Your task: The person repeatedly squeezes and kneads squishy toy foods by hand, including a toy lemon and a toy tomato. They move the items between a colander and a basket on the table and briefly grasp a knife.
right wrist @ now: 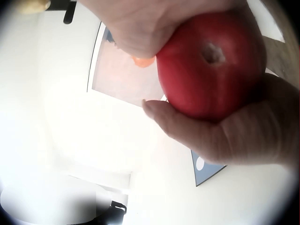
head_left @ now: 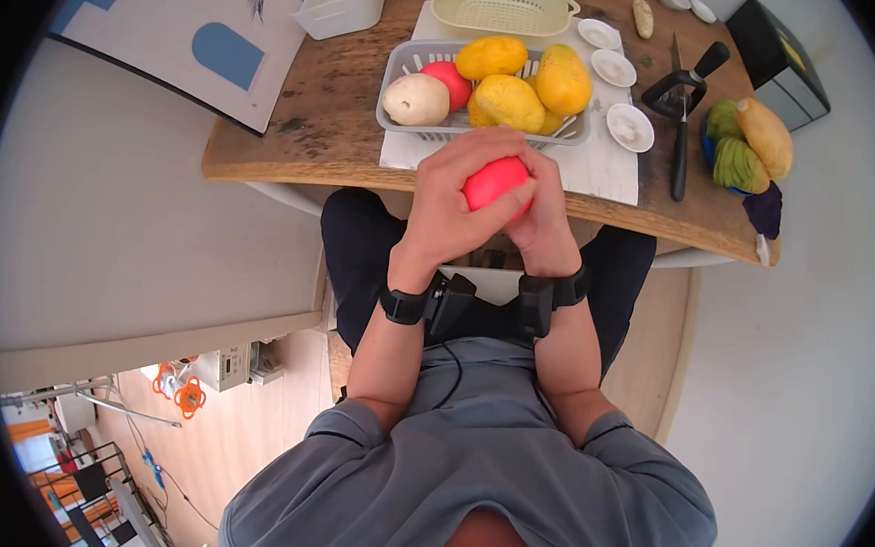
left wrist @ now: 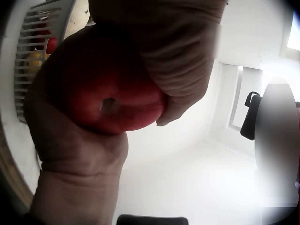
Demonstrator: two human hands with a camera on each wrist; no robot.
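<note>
The left hand [head_left: 441,209] and right hand [head_left: 546,225] are together clasping a red apple [head_left: 493,182], fingers curled round it, just in front of the worktop [head_left: 316,126] edge near the grey basket [head_left: 402,66] of fruit. Judging from this, a firm, even grip from both sides should be keeping it from slipping.

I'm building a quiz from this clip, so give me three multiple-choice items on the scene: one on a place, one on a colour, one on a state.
1. Where is the grey basket?
A. on the floor
B. on the wooden table
C. on the person's lap

2. What colour is the round fruit in the hands?
A. red
B. green
C. purple

3. How is the fruit held?
A. lying loose
B. by one hand
C. by left hand and right hand together

Answers: 1 B, it sits on the tabletop; 2 A, all views show red; 3 C, both hands wrap it.
</note>
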